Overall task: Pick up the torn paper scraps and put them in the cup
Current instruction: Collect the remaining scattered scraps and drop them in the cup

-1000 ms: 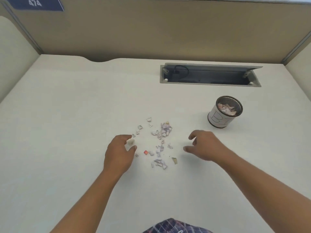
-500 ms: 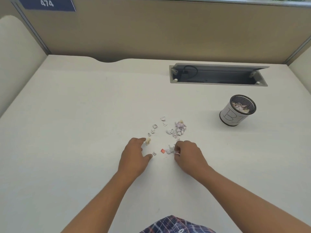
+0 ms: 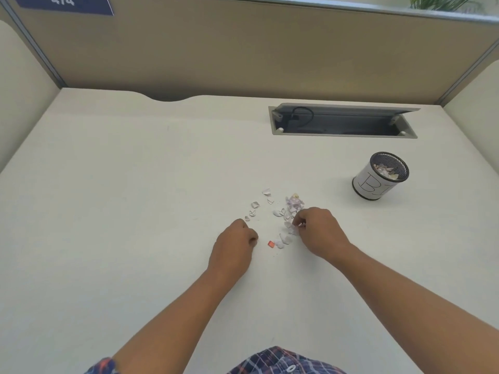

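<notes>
Several small torn paper scraps (image 3: 293, 205) lie scattered mid-desk, mostly white and pale purple, plus one red scrap (image 3: 271, 244). My right hand (image 3: 320, 230) rests at the right side of the pile, fingertips pinched on a scrap. My left hand (image 3: 235, 242) sits left of the pile with fingers curled shut; what it holds is hidden. The cup (image 3: 379, 175), a black mesh cylinder wrapped in white paper, stands to the right of the pile, farther from me, with scraps inside.
An open cable tray (image 3: 343, 120) with a black cable is set into the white desk (image 3: 108, 211) at the back right. Beige partition walls (image 3: 243, 49) enclose the desk on three sides.
My right hand came in from the right and closed its fingertips on scraps in the pile. My left hand curled shut over the pale scrap at its fingertips. The view shifted slightly.
</notes>
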Motion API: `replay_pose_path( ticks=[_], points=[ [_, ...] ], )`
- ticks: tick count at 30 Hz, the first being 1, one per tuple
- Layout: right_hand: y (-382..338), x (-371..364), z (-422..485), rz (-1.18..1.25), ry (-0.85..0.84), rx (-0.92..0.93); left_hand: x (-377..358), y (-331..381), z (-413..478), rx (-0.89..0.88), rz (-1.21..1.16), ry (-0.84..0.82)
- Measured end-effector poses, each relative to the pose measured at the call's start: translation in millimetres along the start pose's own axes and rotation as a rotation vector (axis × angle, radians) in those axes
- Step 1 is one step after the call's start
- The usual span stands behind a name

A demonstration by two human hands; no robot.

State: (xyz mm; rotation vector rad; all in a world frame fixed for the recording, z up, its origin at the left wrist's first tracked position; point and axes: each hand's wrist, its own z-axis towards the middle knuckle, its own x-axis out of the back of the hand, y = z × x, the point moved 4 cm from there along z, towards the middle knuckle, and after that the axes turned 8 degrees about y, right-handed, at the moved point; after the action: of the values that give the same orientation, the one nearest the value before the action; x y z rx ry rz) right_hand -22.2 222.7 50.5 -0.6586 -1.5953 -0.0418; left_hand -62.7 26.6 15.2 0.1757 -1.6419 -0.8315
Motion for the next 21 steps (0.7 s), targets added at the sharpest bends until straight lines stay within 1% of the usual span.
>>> replay_pose_path(
  ticks=[6, 9, 12, 21],
  points=[
    [-28.2, -19.1, -20.7, -0.157, -0.083, 0.162, -2.5, -16.3, -15.2, -0.118, -0.18, 0.187],
    [-39.8, -29.2, -30.8, -0.245, -0.052, 0.281, -4.3, -19.0, -15.7, -0.132, -0.192, 0.204],
    [-48.9, -36.0, -35.0, -0.258, -0.045, 0.366, -4.6, -19.4, -13.9, -0.133, -0.203, 0.217],
    [-69.4, -34.9, -32.6, -0.427, -0.099, 0.421, -3.8, -17.3, -16.4, -0.127, -0.181, 0.232]
  ],
)
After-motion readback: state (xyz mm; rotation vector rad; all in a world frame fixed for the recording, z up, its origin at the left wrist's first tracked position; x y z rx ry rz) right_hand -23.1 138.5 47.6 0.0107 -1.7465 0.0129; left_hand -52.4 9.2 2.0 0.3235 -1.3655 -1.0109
